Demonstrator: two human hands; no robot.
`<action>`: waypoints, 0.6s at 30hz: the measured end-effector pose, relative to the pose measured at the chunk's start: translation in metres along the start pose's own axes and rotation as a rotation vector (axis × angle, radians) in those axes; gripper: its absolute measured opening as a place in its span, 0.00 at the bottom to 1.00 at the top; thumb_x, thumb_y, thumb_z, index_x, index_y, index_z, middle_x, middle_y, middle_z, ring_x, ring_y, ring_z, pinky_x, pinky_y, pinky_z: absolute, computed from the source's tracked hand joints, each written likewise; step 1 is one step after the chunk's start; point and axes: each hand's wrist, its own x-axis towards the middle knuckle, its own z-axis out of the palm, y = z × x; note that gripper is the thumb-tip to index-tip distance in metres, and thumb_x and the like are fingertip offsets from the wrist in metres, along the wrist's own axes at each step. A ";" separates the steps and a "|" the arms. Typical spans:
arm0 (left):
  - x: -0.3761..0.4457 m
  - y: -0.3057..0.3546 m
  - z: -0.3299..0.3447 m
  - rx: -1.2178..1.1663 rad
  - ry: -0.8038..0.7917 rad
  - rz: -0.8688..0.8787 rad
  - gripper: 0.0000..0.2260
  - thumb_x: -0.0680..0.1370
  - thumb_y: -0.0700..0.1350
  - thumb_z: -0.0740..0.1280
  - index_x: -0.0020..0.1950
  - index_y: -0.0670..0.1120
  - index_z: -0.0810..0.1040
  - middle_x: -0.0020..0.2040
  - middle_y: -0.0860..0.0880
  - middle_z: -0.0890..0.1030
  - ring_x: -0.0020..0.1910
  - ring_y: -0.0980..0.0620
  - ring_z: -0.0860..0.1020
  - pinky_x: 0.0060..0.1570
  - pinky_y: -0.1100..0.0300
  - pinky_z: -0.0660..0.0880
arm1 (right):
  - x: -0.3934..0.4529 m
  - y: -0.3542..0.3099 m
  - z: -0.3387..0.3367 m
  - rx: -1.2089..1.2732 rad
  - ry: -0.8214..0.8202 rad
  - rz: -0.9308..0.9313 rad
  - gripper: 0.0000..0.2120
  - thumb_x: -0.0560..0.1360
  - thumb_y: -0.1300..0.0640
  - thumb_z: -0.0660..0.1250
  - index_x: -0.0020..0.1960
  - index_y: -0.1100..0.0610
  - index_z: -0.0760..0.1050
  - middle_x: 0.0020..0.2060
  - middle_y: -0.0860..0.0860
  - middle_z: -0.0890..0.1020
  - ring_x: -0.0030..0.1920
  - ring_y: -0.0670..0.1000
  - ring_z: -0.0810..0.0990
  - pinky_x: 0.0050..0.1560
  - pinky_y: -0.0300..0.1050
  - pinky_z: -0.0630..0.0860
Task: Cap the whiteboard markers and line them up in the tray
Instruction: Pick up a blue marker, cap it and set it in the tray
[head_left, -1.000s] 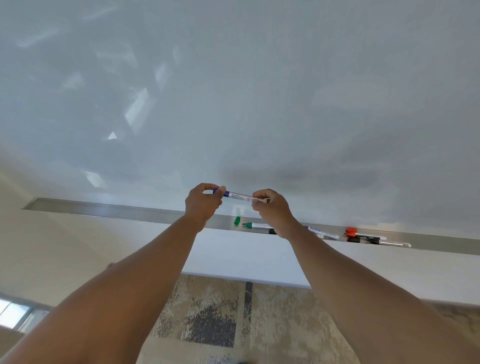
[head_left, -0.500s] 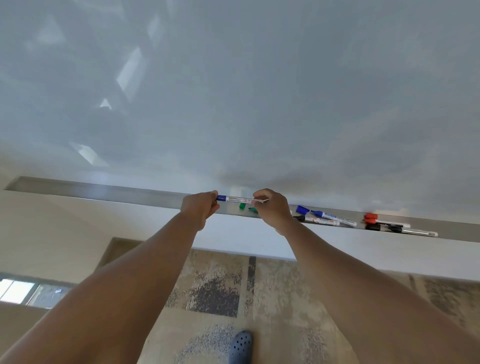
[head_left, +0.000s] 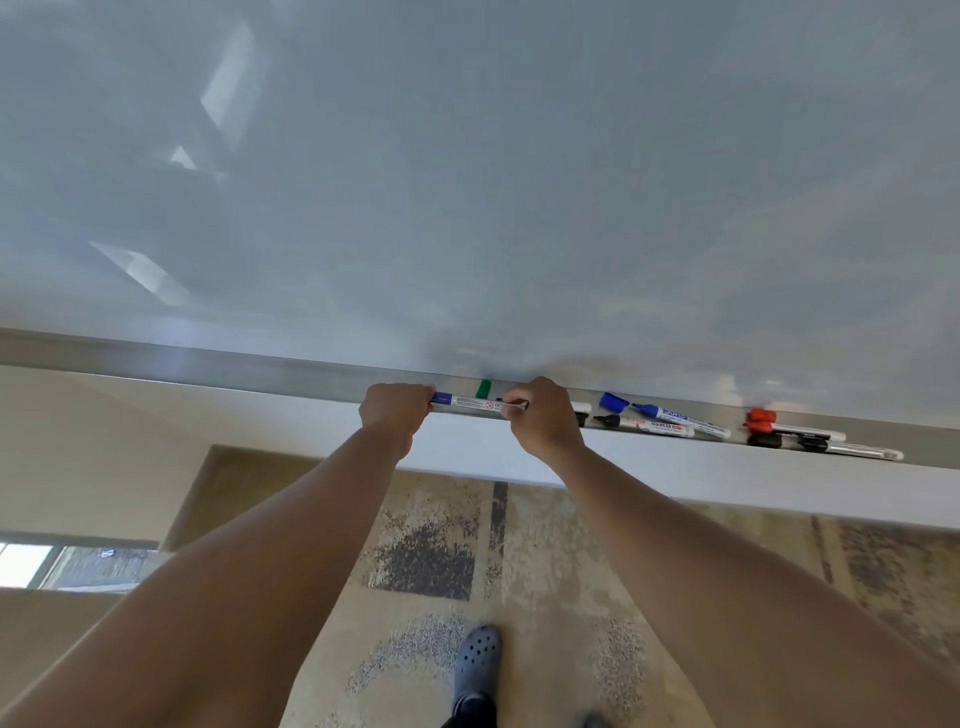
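A thin white marker with a blue cap (head_left: 470, 402) lies level at the front lip of the metal tray (head_left: 218, 370). My left hand (head_left: 396, 410) grips its blue-capped end and my right hand (head_left: 543, 415) pinches its other end. A loose green cap (head_left: 483, 387) stands in the tray just behind it. To the right lie a loose blue cap (head_left: 613, 401), an uncapped blue marker (head_left: 680, 418), an uncapped black marker (head_left: 647, 425), and further right a red marker (head_left: 795, 430) and a black marker (head_left: 826, 447).
The whiteboard (head_left: 467, 182) fills the upper view above the tray. Below the tray runs a pale wall band, then patterned carpet (head_left: 426, 561). A blue clog on my foot (head_left: 475, 670) shows at the bottom. The tray's left stretch holds nothing.
Both hands have lowered the blue-capped marker from in front of the board down to the tray's front lip. The view has tilted downward, bringing the foot into sight.
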 end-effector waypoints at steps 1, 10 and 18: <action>-0.001 0.000 0.001 0.051 0.022 0.031 0.06 0.72 0.45 0.70 0.37 0.44 0.80 0.35 0.47 0.79 0.33 0.51 0.74 0.32 0.62 0.70 | 0.001 0.001 0.001 -0.016 -0.001 -0.003 0.08 0.77 0.62 0.66 0.53 0.60 0.82 0.50 0.56 0.77 0.44 0.50 0.74 0.41 0.35 0.65; 0.004 -0.001 -0.001 0.354 0.058 0.272 0.05 0.76 0.48 0.69 0.41 0.51 0.84 0.38 0.49 0.84 0.37 0.48 0.80 0.38 0.61 0.76 | 0.007 -0.003 0.011 -0.157 -0.021 -0.042 0.08 0.75 0.64 0.65 0.45 0.59 0.83 0.42 0.51 0.73 0.46 0.54 0.76 0.41 0.43 0.70; 0.007 -0.002 -0.003 0.487 0.048 0.291 0.08 0.74 0.48 0.68 0.36 0.49 0.81 0.31 0.51 0.79 0.33 0.50 0.77 0.32 0.63 0.69 | 0.006 -0.006 0.013 -0.248 -0.012 -0.086 0.10 0.76 0.61 0.62 0.47 0.59 0.82 0.44 0.53 0.74 0.47 0.54 0.75 0.39 0.43 0.71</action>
